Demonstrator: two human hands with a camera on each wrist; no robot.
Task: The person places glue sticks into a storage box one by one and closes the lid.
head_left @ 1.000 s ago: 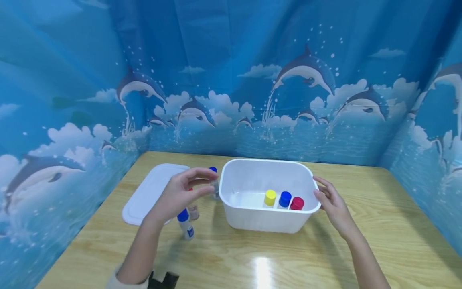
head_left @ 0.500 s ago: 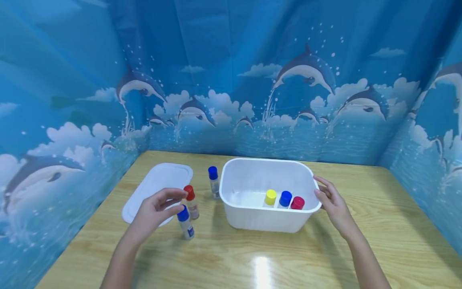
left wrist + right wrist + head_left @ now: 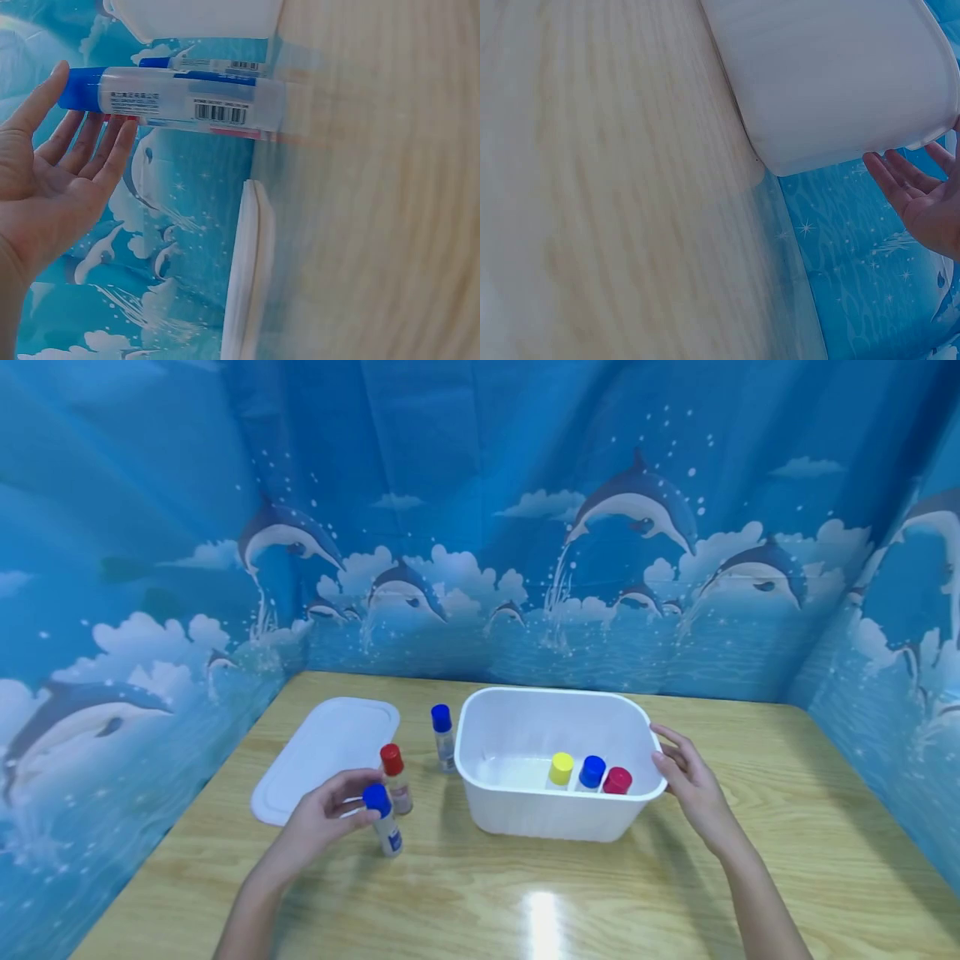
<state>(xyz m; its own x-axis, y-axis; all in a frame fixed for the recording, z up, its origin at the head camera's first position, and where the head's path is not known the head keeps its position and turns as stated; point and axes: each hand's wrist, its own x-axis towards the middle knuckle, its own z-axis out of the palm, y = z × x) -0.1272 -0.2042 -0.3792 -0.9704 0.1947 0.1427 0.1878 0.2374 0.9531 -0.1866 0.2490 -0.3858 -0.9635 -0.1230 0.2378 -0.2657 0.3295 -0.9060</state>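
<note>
In the head view my left hand [image 3: 318, 818] has thumb and fingers around the blue cap of a clear glue bottle [image 3: 388, 835] standing on the table. The left wrist view shows the thumb on one side of that cap [image 3: 81, 88] and the fingers by the other. Close behind it stands a red-capped bottle [image 3: 397, 781], and farther back another blue-capped bottle [image 3: 444, 743]. My right hand [image 3: 693, 785] holds the right end of a white plastic box [image 3: 555, 817] at its rim. Inside stand a yellow-capped [image 3: 561, 768], a blue-capped [image 3: 592, 772] and a red-capped bottle [image 3: 618, 782].
A white lid [image 3: 322, 752] lies flat on the wooden table [image 3: 465, 902], left of the bottles. Blue curtains [image 3: 480, 527] with dolphins surround the table at the back and sides.
My left hand has come down and back from near the rear blue-capped bottle to the front one, and its fingers have closed on the cap. My right hand and the box have stayed put.
</note>
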